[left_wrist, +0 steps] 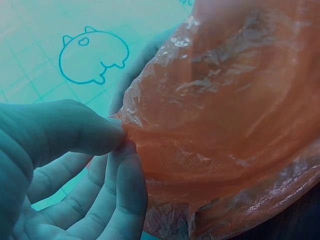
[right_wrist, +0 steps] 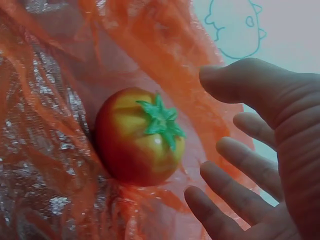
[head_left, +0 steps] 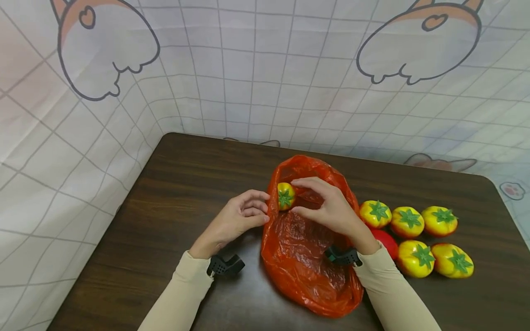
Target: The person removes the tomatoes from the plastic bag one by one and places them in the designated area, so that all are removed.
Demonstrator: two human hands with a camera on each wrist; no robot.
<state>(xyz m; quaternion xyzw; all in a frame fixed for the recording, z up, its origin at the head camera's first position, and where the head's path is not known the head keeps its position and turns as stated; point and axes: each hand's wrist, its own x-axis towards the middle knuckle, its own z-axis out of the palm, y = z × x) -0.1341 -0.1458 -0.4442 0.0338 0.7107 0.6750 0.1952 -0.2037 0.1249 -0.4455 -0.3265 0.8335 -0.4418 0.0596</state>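
Note:
A red plastic bag [head_left: 290,257] lies spread with its mouth up on the table. My left hand [head_left: 240,218] pinches the bag's left rim between thumb and fingers, as the left wrist view shows with the thin plastic [left_wrist: 210,125]. Inside the bag, toward the back left, sits a yellow-red toy tomato [head_left: 285,196] with a green star-shaped top. Over the bag's mouth is my right hand [head_left: 331,207], its fingers spread and apart from the tomato [right_wrist: 140,137] in the right wrist view.
Right of the bag, several more yellow toy tomatoes [head_left: 407,222] stand in two rows, beside a red round thing [head_left: 385,241] partly hidden by the right arm. The dark wooden table [head_left: 165,207] meets a grid-patterned cloth [head_left: 248,69] at the back.

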